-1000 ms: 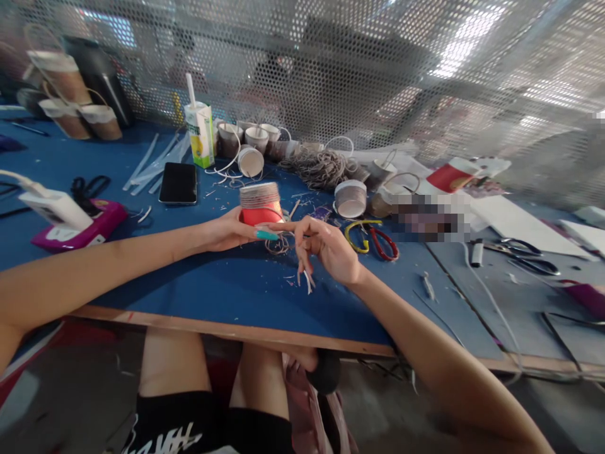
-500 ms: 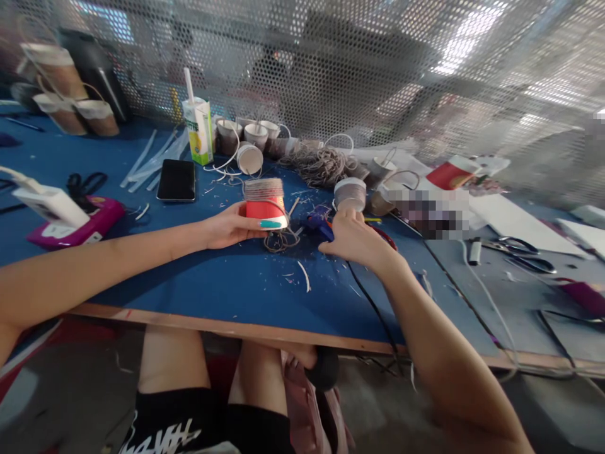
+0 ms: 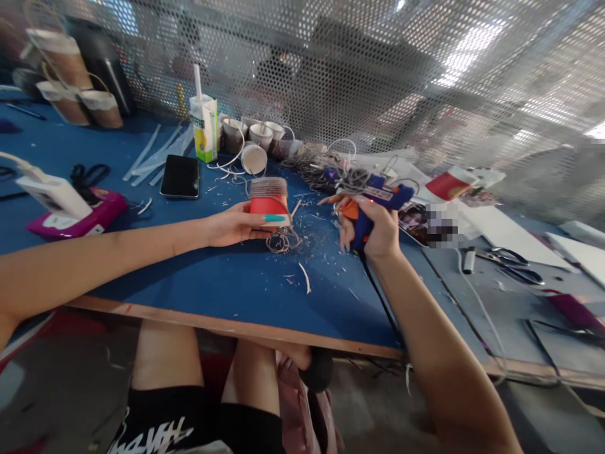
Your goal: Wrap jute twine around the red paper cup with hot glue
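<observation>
In my left hand (image 3: 236,226) is a red paper cup (image 3: 267,207), bottom end up, with grey-brown cord (image 3: 268,186) wound around its upper part. The cord's loose end lies tangled on the table just below the cup. My right hand (image 3: 373,224) is wrapped round the handle of a blue glue gun (image 3: 385,194) with an orange trigger (image 3: 350,210). Its nozzle points left, towards the cord heap, and its black cable (image 3: 380,293) runs down over the table edge. The two hands are apart, with cord scraps on the table between them.
Small cord-wrapped cups (image 3: 261,133), a drink carton (image 3: 204,129) and a phone (image 3: 180,176) stand or lie behind my left hand. A purple power strip (image 3: 106,205) is at the left. Scissors (image 3: 513,265) and white sheets lie at the right. A perforated metal screen (image 3: 265,57) closes the back.
My right hand has taken hold of the glue gun and lifted it off the table. My left hand still holds the red cup in nearly the same place.
</observation>
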Motion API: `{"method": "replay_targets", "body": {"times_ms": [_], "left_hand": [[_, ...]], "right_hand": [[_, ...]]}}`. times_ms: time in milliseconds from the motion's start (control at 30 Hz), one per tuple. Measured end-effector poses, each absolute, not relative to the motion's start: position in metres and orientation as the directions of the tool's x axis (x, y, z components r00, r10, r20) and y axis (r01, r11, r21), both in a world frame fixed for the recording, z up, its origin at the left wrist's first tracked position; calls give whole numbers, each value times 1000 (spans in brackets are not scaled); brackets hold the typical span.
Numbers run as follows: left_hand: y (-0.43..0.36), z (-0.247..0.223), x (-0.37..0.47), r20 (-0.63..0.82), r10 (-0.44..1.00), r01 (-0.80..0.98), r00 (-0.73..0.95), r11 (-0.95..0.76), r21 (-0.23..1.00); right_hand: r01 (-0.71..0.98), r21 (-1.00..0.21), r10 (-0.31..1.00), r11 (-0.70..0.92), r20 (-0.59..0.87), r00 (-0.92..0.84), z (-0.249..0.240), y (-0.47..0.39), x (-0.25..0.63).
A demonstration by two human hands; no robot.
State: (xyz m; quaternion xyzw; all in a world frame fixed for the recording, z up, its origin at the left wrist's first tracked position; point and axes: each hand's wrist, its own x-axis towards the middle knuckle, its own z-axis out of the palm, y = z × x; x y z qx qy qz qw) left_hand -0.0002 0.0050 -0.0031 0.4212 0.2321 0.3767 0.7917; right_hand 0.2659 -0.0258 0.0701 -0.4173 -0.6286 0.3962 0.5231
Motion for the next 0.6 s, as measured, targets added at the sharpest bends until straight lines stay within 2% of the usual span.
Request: {"method": "replay_targets", "body": {"times_ms": [67, 133, 233, 333, 600], "left_hand": [[5, -3, 0, -51, 788, -414, 614, 376, 829], [5, -4, 0, -51, 791, -427, 610, 382, 819], [5, -5, 1, -53, 798, -433, 600, 380, 817], [5, -5, 2, -57, 801, -428, 595, 377, 821], [5, -5, 1, -64, 803, -418, 592, 374, 828]], "right_hand": [[75, -944, 935, 322, 305, -181, 68, -34, 261], [149, -950, 948, 274, 241, -210, 65, -40, 256], [254, -948, 972, 192, 148, -183, 58, -42, 251], [259, -958, 982, 127, 84, -170, 55, -41, 248], [290, -953, 987, 83, 38, -159, 60, -42, 246]]}}
